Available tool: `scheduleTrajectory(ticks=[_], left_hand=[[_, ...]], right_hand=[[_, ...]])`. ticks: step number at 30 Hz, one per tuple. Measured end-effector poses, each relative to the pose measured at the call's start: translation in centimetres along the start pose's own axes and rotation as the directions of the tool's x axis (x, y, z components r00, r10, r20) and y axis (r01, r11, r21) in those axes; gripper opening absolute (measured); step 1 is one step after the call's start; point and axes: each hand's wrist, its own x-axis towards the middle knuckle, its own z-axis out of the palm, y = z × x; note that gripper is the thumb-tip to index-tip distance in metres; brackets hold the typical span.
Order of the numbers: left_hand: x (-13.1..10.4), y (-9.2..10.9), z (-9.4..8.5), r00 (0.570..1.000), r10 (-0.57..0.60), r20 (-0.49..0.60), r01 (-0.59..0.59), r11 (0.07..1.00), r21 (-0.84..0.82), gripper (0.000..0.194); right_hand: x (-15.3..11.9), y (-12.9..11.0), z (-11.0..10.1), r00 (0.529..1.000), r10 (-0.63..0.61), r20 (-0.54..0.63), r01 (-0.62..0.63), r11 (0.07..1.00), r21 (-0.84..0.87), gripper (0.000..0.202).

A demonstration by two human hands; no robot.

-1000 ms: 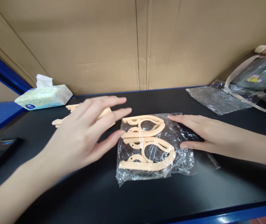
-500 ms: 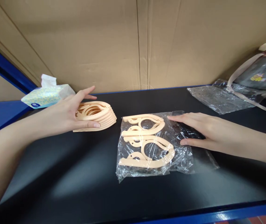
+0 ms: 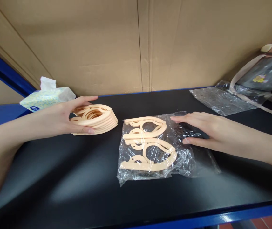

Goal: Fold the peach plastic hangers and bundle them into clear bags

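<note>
A stack of peach folding hangers [image 3: 102, 122] stands on the left of the black tabletop. My left hand [image 3: 71, 116] is closed around its left end, thumb along the near side and fingers at the far side, partly hidden. To the right lies a clear plastic bag [image 3: 186, 159], flat and wrinkled. Two folded hangers [image 3: 150, 167] show inside it, side by side. My right hand [image 3: 202, 128] is open over the bag's right part, with thumb and fingers apart and fingertips at the plastic.
A tissue pack [image 3: 47, 97] sits at the back left beside a blue frame post. At the back right are another clear plastic bag [image 3: 219, 98] and a grey transparent bag [image 3: 257, 74] with a strap. A cardboard wall [image 3: 102, 47] closes off the back.
My left hand's raised fingers have come down and closed in around the hanger stack. My right hand stays nearly in place at the bag. The view has shifted slightly.
</note>
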Motion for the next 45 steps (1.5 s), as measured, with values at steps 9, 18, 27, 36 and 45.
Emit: scheduleTrajectory(ticks=[9,18,27,36,45], left_hand=[[-0.6,-0.4,0.3,0.948,0.288,-0.138,-0.292,0.956,-0.014,0.107],[-0.8,0.2,-0.2,0.938,0.32,-0.136,-0.327,0.944,-0.04,0.101],[-2.2,4.3,1.1,0.761,0.552,-0.34,-0.564,0.822,0.072,0.078],[-5.8,10.1,6.5,0.551,0.737,-0.392,-0.714,0.659,0.236,0.049],[-6.0,11.7,7.6,0.508,0.756,-0.413,-0.726,0.634,0.267,0.053]], right_hand=[[0.0,0.1,-0.1,0.999,0.015,0.051,-0.015,1.0,0.008,0.06],[0.0,0.1,-0.1,0.999,0.009,0.053,-0.008,1.0,-0.009,0.06],[0.1,-0.6,-0.6,0.992,0.065,-0.107,-0.07,0.996,-0.047,0.05],[0.8,-4.5,-0.9,0.989,0.03,-0.145,0.028,0.924,0.382,0.034],[1.1,-5.9,-0.2,0.999,0.044,0.002,-0.035,0.748,0.663,0.044]])
